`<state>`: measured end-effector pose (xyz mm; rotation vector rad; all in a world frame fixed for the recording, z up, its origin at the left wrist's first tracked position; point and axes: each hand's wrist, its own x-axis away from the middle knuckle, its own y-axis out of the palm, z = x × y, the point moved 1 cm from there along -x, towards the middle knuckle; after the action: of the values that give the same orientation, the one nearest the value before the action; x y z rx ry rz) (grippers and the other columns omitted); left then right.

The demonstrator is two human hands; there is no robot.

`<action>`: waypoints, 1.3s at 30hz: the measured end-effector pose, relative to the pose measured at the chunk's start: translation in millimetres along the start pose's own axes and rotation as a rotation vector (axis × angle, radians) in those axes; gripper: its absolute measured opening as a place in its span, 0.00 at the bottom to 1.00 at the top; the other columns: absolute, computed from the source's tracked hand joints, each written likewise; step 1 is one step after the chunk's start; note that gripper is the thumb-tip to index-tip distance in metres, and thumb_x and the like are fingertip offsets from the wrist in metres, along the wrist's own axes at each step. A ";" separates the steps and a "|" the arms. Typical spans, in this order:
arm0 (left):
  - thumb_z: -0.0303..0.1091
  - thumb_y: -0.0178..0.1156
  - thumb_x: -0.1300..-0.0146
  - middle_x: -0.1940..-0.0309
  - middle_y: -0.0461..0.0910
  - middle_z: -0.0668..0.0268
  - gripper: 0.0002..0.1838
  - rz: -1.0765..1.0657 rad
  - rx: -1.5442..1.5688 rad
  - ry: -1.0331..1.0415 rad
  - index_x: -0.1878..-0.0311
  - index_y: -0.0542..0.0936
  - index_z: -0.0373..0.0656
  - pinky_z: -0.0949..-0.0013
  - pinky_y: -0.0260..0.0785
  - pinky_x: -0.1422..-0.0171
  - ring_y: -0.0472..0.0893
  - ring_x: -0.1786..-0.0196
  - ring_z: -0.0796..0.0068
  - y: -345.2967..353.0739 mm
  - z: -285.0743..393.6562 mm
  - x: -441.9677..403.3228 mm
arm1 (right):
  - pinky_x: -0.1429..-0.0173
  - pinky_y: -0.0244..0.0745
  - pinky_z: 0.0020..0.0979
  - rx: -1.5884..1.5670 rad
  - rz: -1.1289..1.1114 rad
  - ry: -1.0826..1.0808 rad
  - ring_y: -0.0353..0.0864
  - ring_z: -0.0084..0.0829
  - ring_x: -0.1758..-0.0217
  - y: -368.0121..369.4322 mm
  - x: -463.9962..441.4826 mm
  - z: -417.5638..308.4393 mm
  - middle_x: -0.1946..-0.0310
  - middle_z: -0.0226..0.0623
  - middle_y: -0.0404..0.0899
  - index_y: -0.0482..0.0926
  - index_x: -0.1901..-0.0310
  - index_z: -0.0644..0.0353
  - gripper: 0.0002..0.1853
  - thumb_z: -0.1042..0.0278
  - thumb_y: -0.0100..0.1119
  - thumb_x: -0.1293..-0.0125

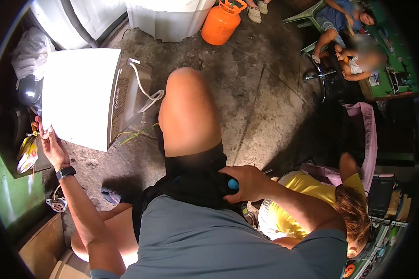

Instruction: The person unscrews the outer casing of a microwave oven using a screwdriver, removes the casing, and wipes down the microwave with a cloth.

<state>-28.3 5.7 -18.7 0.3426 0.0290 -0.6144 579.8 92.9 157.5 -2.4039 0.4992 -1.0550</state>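
Note:
A white microwave oven (81, 93) stands on the floor at the left, its vented metal side facing right. From its back corner a white power cord (146, 95) hangs in a loop beside my raised knee. My left hand (54, 146) grips the oven's lower left edge, thumb on the white panel and fingers down the side. Close to my lap, my right hand (249, 182) is closed around a black-handled tool with a round blue end (233, 184). Most of that tool is hidden by the hand. A yellow-green wire (137, 134) runs out from under the oven.
An orange gas cylinder (222, 23) stands on the concrete floor beside a white appliance (167, 21). A person in a yellow shirt (307, 197) is close by on my right. Two more people sit near a green table (407, 56). A small motor-like part (57, 204) lies lower left.

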 end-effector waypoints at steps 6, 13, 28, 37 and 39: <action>0.27 0.62 0.26 0.59 0.77 0.77 0.34 -0.006 -0.017 0.053 0.20 0.60 0.38 0.75 0.66 0.31 0.75 0.51 0.86 5.9 4.4 2.4 | 0.42 0.79 0.37 0.028 0.145 -0.091 0.85 0.45 0.47 12.1 5.8 4.1 0.53 0.45 0.85 0.77 0.39 0.59 0.38 0.54 0.78 0.52; 0.27 0.61 0.25 0.50 0.78 0.74 0.27 -0.039 0.004 0.058 0.26 0.67 0.37 0.72 0.65 0.28 0.75 0.47 0.84 -5.2 -7.0 -8.2 | 0.36 0.75 0.34 -0.445 -0.168 0.179 0.83 0.34 0.42 25.7 -14.2 67.9 0.41 0.40 0.82 0.72 0.30 0.59 0.39 0.53 0.73 0.41; 0.27 0.61 0.25 0.19 0.59 0.66 0.15 0.020 0.039 0.050 0.38 0.77 0.38 0.68 0.65 0.23 0.74 0.34 0.78 8.5 -2.7 -5.6 | 0.28 0.70 0.40 -0.044 -0.059 -0.055 0.73 0.47 0.28 15.7 -19.2 51.5 0.36 0.53 0.76 0.67 0.27 0.61 0.50 0.42 0.76 0.46; 0.28 0.61 0.25 0.18 0.56 0.67 0.09 0.034 0.033 0.027 0.46 0.80 0.39 0.67 0.64 0.22 0.73 0.31 0.76 16.7 4.5 -1.7 | 0.41 0.78 0.44 0.102 -0.094 0.058 0.84 0.52 0.45 16.3 -16.0 22.4 0.50 0.53 0.83 0.68 0.33 0.58 0.43 0.52 0.75 0.50; 0.27 0.61 0.25 0.17 0.56 0.67 0.07 0.034 0.032 0.029 0.48 0.80 0.39 0.67 0.64 0.22 0.73 0.31 0.75 9.8 0.3 -3.9 | 0.41 0.79 0.45 0.076 -0.125 0.051 0.84 0.53 0.46 14.9 -17.5 25.1 0.51 0.55 0.83 0.68 0.33 0.58 0.44 0.52 0.75 0.51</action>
<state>-25.9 15.3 -14.9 0.3824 0.0412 -0.5769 585.5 96.0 124.2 -2.3715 0.3236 -1.1700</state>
